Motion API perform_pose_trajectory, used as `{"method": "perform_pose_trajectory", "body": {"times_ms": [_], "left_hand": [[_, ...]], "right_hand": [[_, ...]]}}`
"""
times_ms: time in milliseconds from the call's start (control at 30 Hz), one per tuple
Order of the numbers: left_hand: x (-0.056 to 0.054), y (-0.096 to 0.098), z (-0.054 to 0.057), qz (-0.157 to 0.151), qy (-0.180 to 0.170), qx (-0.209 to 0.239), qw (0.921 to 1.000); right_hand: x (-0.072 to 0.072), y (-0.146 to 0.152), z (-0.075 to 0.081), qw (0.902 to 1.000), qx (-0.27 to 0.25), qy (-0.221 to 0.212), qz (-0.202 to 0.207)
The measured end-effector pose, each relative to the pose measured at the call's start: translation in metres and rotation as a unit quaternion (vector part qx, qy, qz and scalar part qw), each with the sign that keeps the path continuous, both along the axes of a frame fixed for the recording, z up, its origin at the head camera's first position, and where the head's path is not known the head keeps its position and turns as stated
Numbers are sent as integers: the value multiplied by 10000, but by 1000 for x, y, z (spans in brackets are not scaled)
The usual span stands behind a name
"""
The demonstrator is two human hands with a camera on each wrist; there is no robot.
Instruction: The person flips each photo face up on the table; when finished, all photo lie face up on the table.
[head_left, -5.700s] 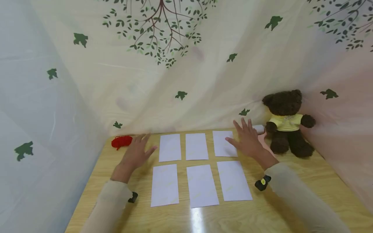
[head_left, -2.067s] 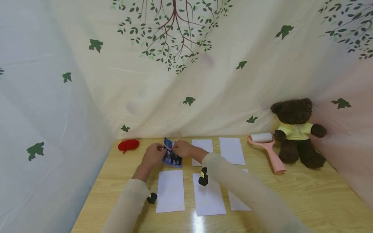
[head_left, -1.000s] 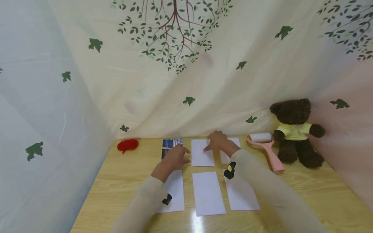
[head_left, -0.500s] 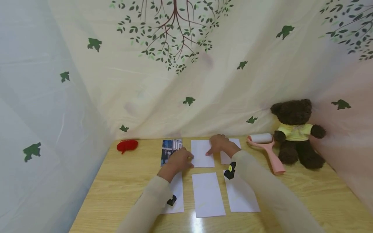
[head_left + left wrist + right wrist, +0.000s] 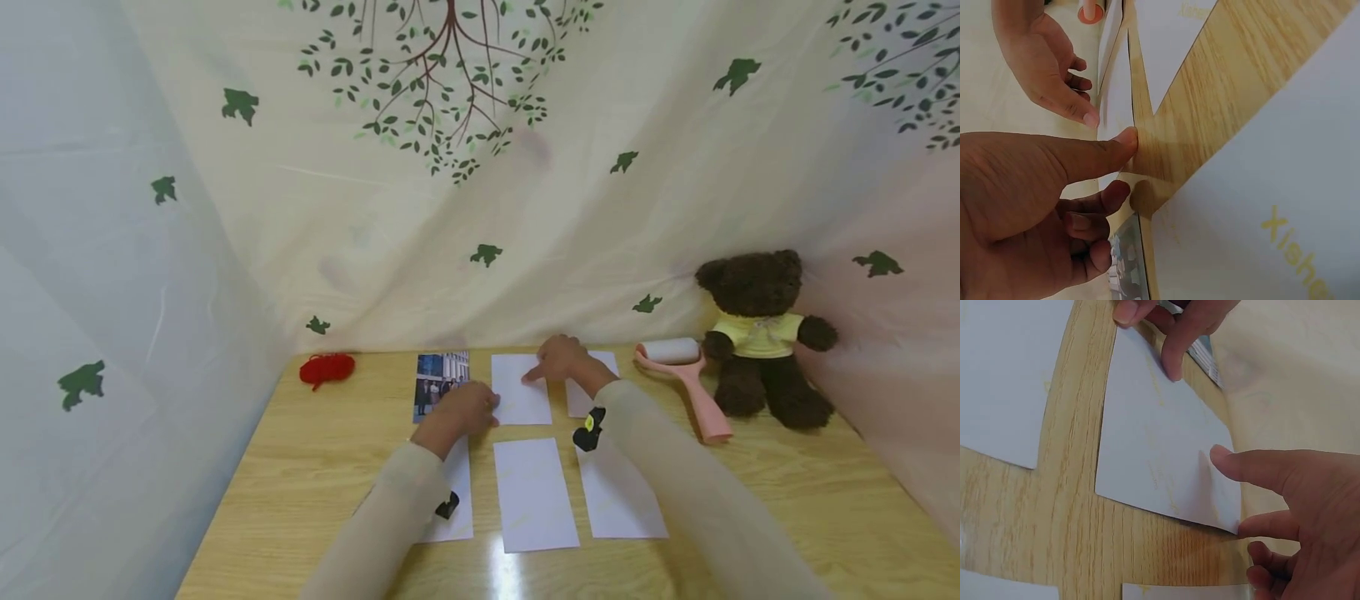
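A photo print lies white back up in the middle of the far row, between both hands. My left hand touches its near-left edge; in the right wrist view the left fingertips sit at that edge, thumb and forefinger apart. My right hand is over its right side, with the thumb above the white back and the forefinger at a corner. To the left lies a face-up photo of people before a building, partly hidden by my left hand. Neither hand encloses a print.
Other white-backed prints lie around: one at far right, a near-middle one, a near-right one and a near-left one under my forearm. Red yarn, a pink lint roller and a teddy bear stand along the back.
The far-left print was white-backed at first, then was held up by both hands, and now lies picture up. Both hands have since moved right to the middle print; little differs over the last half second.
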State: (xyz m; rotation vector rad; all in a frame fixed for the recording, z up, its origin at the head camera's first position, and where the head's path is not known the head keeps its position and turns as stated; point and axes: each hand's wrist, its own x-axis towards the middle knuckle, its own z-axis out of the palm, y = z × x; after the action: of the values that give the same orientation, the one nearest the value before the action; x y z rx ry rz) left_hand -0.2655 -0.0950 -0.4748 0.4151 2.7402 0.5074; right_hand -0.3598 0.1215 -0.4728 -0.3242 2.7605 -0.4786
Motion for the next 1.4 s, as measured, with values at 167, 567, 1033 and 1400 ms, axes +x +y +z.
{"method": "perform_pose_trajectory", "body": {"times_ms": [167,567,1033,1400], "left_hand": [[-4,2,4,-432,110,-462,9979],[-4,3,8,-299,-90,-439,9986],[-3,0,14,292,-482,168,9983],[-15,16,18,288,226,2040,9783]], "right_hand": [[-2,-2,0,9998,-95,-138,84],[-2,-5,-9,9853,-1594,-26,-621],[-3,-4,-1,8742,-4436,-902,-1757],[6,-10,6,8411,-4906,-676,-2173]]}}
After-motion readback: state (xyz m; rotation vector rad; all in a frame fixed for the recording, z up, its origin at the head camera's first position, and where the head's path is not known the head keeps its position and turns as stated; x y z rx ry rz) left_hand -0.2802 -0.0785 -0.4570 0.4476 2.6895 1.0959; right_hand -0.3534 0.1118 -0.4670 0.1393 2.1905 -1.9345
